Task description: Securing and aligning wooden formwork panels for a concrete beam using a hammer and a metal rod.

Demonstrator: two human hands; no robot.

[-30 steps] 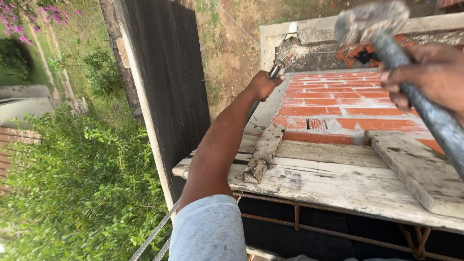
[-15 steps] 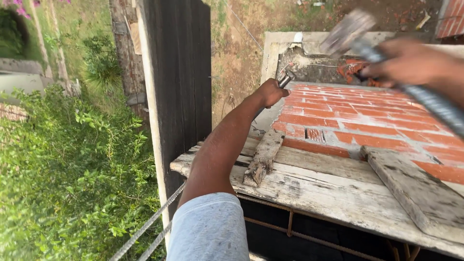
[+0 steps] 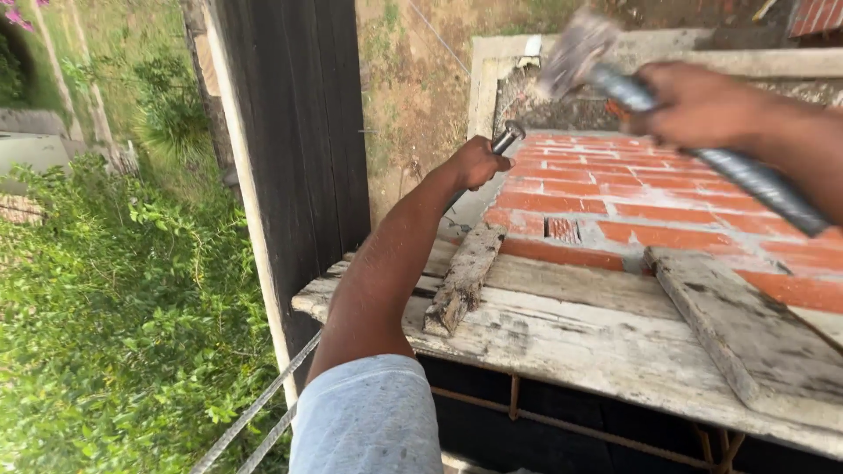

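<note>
The person's left hand point(image 3: 477, 163) reaches out along a bare forearm to the near-left corner of the red brick wall top with its pale mortar joints point(image 3: 667, 215), and its fingers are wrapped tight around a short steel chisel with a rounded grey striking head point(image 3: 507, 138), which juts up just above the fist while the shank below is hidden. The right hand point(image 3: 698, 105) is up above the far side of the brickwork, fingers closed round the dark ribbed metal handle of a heavy hammer point(image 3: 702, 149) — its blocky grey head point(image 3: 575, 51) is blurred, above and a little to the right of the chisel, clear of it. The hammer looks heavy at the head and stiff all through, and the hand grips it partway along the handle; the ribbing should give a fair hold. The chisel looks hard, slim and smooth, so it is best taken where it is, in a full fist just below the head, with the knuckles kept under the struck end. On the near side of the bricks lies a weathered whitewashed timber plank point(image 3: 606, 338), with a short rough offcut of wood point(image 3: 464, 279) resting on it just below the left hand, and a thick grey board point(image 3: 746, 329) slanting across at the right. A dark wooden post point(image 3: 294, 149) stands to the left of the wall — beyond it, green shrubs point(image 3: 114, 333) far below.
</note>
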